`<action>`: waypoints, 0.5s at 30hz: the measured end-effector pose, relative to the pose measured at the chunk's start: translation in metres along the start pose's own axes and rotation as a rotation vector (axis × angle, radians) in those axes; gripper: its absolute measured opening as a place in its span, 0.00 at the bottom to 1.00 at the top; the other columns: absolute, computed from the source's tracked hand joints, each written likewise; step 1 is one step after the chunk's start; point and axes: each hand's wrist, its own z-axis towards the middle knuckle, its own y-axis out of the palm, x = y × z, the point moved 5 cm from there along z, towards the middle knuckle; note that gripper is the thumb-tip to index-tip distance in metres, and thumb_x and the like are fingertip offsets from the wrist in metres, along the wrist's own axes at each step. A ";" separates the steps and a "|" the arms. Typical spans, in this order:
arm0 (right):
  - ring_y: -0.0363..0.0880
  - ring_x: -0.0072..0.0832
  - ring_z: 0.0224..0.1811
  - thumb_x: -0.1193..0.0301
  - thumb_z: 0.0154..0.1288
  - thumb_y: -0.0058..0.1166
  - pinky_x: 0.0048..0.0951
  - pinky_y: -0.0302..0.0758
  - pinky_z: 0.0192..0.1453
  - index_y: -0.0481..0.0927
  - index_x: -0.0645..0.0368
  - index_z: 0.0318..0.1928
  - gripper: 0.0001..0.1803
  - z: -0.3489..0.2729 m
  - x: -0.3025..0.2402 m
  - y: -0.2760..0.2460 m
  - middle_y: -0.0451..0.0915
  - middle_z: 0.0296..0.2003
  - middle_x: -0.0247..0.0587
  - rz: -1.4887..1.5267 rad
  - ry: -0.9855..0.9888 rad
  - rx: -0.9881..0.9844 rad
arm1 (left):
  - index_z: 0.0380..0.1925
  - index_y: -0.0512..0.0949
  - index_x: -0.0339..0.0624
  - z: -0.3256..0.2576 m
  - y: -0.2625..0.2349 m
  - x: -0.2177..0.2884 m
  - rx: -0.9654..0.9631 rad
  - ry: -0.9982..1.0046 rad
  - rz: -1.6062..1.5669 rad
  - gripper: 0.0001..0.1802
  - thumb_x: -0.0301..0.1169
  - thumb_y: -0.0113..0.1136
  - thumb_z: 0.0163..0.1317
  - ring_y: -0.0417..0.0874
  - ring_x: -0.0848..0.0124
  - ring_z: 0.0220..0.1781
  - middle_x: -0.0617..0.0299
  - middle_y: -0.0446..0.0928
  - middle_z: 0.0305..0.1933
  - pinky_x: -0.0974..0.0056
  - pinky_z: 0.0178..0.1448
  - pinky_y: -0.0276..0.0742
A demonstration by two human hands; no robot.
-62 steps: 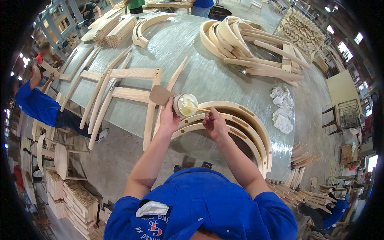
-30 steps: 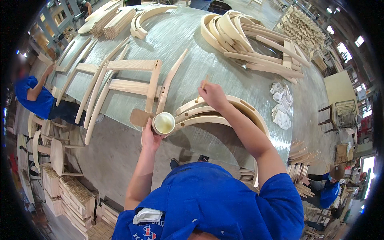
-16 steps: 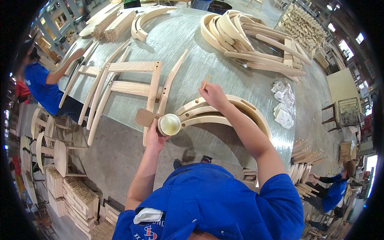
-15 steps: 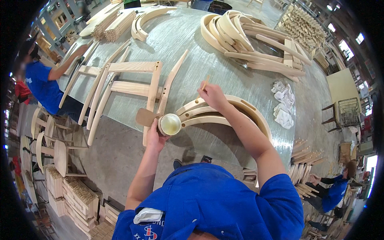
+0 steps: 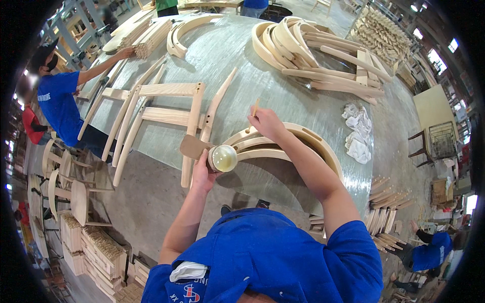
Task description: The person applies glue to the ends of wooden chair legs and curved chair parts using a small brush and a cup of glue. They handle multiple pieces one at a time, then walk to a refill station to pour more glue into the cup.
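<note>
My left hand (image 5: 203,177) is closed round a small round cup (image 5: 224,158) of pale yellowish liquid, tilted a little toward me. A flat brown paddle-shaped piece (image 5: 194,147) juts out to the left beside the cup; its hold is partly hidden. Between the fingertips of my right hand (image 5: 268,124) is a thin wooden stick (image 5: 255,107), pointing up. That hand is over the far left part of some curved wooden rails (image 5: 323,144) lying on the metal-topped table (image 5: 230,118). Dark holes show near the rails' left ends.
Left of the cup lie jointed wooden leg frames (image 5: 169,90). Curved chair parts (image 5: 283,43) are piled at the far right, with crumpled white cloths (image 5: 357,134) near the right edge. A co-worker (image 5: 63,101) in blue reaches over the table's left side toward stacked wood strips (image 5: 153,38).
My left hand has carried the cup slightly right. My right hand has shifted a little left, with the stick more upright. The co-worker at left has stretched an arm to the wood strips.
</note>
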 end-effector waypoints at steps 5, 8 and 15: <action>0.72 0.50 0.26 0.67 0.62 0.49 0.39 0.70 0.32 0.71 0.64 0.31 0.11 -0.003 0.002 -0.001 0.74 0.21 0.54 0.130 0.105 0.035 | 0.56 0.66 0.47 -0.002 -0.001 0.007 -0.005 0.040 -0.053 0.20 0.43 0.43 0.69 0.75 0.61 0.55 0.59 0.71 0.56 0.46 0.51 0.76; 0.74 0.39 0.22 0.68 0.62 0.51 0.33 0.70 0.30 0.72 0.65 0.30 0.11 -0.009 -0.016 -0.008 0.74 0.19 0.49 0.224 0.103 0.070 | 0.55 0.66 0.47 -0.001 0.004 0.021 0.015 0.093 -0.117 0.18 0.42 0.44 0.69 0.77 0.64 0.53 0.60 0.73 0.53 0.49 0.47 0.78; 0.77 0.19 0.25 0.72 0.65 0.51 0.19 0.74 0.31 0.72 0.63 0.27 0.10 -0.028 -0.088 0.003 0.77 0.22 0.36 0.396 0.047 0.034 | 0.53 0.68 0.49 -0.011 0.008 0.060 -0.025 0.260 -0.048 0.17 0.41 0.46 0.68 0.78 0.74 0.47 0.65 0.75 0.48 0.66 0.39 0.77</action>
